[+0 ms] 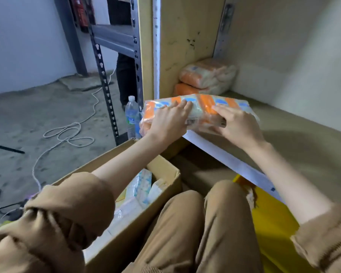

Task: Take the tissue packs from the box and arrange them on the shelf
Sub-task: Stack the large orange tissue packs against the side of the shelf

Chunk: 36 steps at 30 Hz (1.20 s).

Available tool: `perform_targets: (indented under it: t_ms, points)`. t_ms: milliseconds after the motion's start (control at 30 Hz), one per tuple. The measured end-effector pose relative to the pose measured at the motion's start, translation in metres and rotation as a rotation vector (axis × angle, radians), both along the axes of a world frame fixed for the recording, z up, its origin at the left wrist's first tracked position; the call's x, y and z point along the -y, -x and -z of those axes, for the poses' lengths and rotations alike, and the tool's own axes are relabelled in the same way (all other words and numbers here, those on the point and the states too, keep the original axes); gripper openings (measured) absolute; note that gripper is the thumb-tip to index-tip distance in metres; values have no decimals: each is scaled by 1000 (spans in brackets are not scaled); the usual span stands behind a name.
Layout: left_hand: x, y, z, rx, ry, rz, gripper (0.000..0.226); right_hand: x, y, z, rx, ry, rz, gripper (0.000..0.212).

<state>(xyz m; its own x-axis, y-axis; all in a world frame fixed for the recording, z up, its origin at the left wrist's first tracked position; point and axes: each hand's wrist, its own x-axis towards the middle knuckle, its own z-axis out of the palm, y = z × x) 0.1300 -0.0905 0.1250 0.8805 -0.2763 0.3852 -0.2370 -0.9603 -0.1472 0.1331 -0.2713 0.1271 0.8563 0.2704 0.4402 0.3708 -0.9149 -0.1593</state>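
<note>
**Tissue pack held at the shelf edge**

Both hands, left hand (169,123) and right hand (238,125), grip an orange tissue pack (199,113) over the shelf (283,131) front edge. Two packs (205,77) sit stacked at the shelf's back corner. The box (165,174) stands below the shelf.

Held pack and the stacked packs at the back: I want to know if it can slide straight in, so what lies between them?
Head view: only bare shelf between held pack and stacked packs.

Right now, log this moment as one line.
hands: left, right on tissue pack | at shelf front edge | two packs stacked behind
</note>
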Motion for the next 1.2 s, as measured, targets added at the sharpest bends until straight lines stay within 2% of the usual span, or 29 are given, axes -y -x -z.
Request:
perform_targets:
  t_ms: [67, 233, 367, 500, 667, 800, 933, 1100, 1200]
  points:
    - [31, -11, 1, -63, 66, 91, 52, 26, -2, 3, -13, 22, 62, 54]
    - [90, -32, 17, -133, -25, 169, 59, 76, -5, 20, -158, 99, 209, 54]
    - [114, -40, 28, -189, -61, 152, 61, 96, -12, 40, -207, 86, 207, 54]
    - [116, -54, 36, -231, 5, 191, 70, 107, -31, 54, -102, 43, 166, 52]
    - [99, -77, 34, -332, -65, 245, 83, 110, -61, 48, -191, 97, 180, 57]
    - [108, -101, 42, -306, -40, 213, 79, 104, -84, 52, -186, 85, 223, 59]
    - [128, -125, 46, -287, -25, 124, 77, 95, -92, 69, -196, -74, 309, 65]
    - [152, -153, 46, -320, 23, 13, 74, 86, -105, 87, -352, -89, 367, 52]
    - [157, -166, 48, -313, 6, -11, 71, 81, -111, 86, -446, -143, 360, 60]
